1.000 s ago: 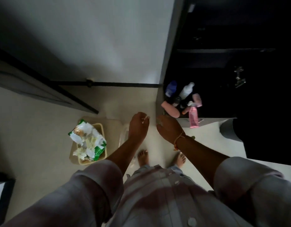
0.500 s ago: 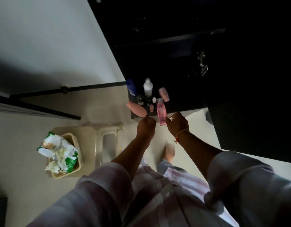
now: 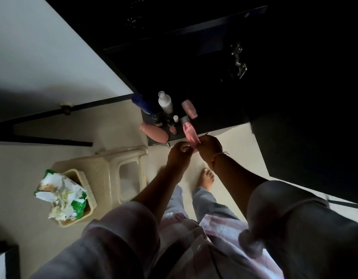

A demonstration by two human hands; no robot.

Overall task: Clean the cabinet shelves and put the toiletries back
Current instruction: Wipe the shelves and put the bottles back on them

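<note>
The pink bottle (image 3: 189,130) is gripped at its lower end by the right hand (image 3: 209,147), over the front edge of the low dark shelf (image 3: 214,119). It is judged light, stiff, smooth plastic, best taken round the body. The left hand (image 3: 179,152) is curled beside the base; whether anything is pinched cannot be told. No label is legible; print on the green packet (image 3: 61,195) is blurred.

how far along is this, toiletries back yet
Done: blue bottle, white bottle, small pink bottle and a lying peach bottle sit on the dark shelf. In hand: the right hand grips the clear pink bottle at the shelf edge, left hand curled beside it. Left: probably placing it; wiping is too dark to judge.
</note>
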